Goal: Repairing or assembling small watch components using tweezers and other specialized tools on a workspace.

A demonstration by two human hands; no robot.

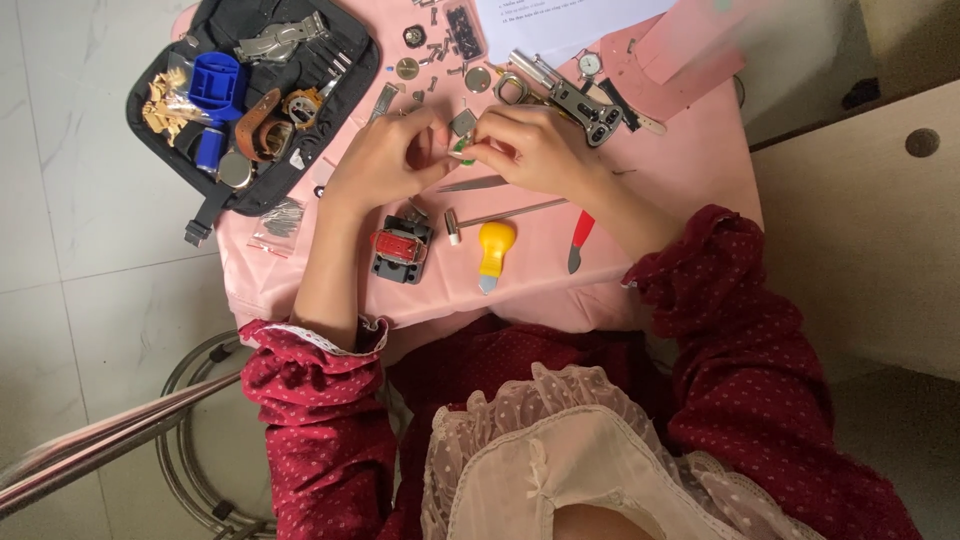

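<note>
Two hands are working on a tiny part above a crowded pink table

Near the table edge, a yellow-handled tool (pixel 494 248) and a red clamp block (pixel 401 247) are lying just under the wrists; a moving forearm could be pushing them off. Farther, the left hand (pixel 385 160) and right hand (pixel 535 148) are pinching a small green-and-grey piece (pixel 463 135) between closed fingertips; if it is slipping, it may be getting lost among the loose small parts (pixel 440 50) at the far side.
</note>
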